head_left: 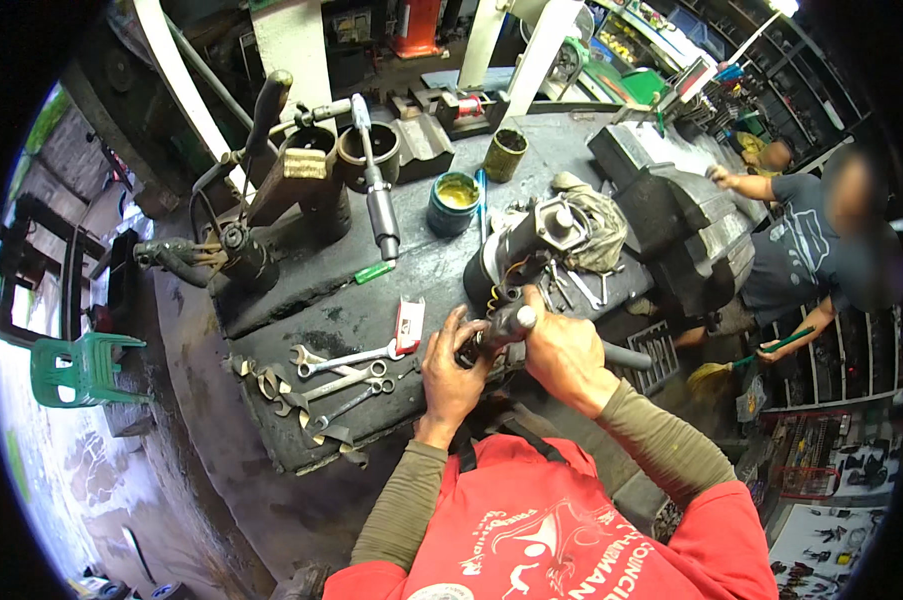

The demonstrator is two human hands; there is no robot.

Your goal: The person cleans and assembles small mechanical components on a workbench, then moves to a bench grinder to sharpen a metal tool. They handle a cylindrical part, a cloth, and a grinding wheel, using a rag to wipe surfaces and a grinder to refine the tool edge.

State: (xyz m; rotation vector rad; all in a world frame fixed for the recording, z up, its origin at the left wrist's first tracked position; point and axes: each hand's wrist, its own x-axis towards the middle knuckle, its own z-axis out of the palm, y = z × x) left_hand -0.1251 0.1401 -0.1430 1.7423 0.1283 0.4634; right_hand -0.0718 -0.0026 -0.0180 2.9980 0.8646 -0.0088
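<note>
In front of me, at the bench's near edge, my left hand (453, 372) is closed around the left end of a dark cylindrical metal part (498, 332) with a bright round end. My right hand (568, 352) grips its right side, fingers curled; the palm hides some of the contact. Just beyond my hands stands a dark motor-like unit (486, 270) with yellow and red wires. A pale metal housing (561, 222) sits at its top. To the left of my left hand lie several wrenches (346, 380) and a small red-and-white box (409, 326).
On the workbench (301, 330) stand a blue grease tin (453, 203), a rusty can (506, 155) and a large vise (686, 225). A crumpled rag (596, 225) lies near small tools. At right, a person (811, 240) holds a green-handled broom (716, 372). Green stacked chairs (83, 368) stand left.
</note>
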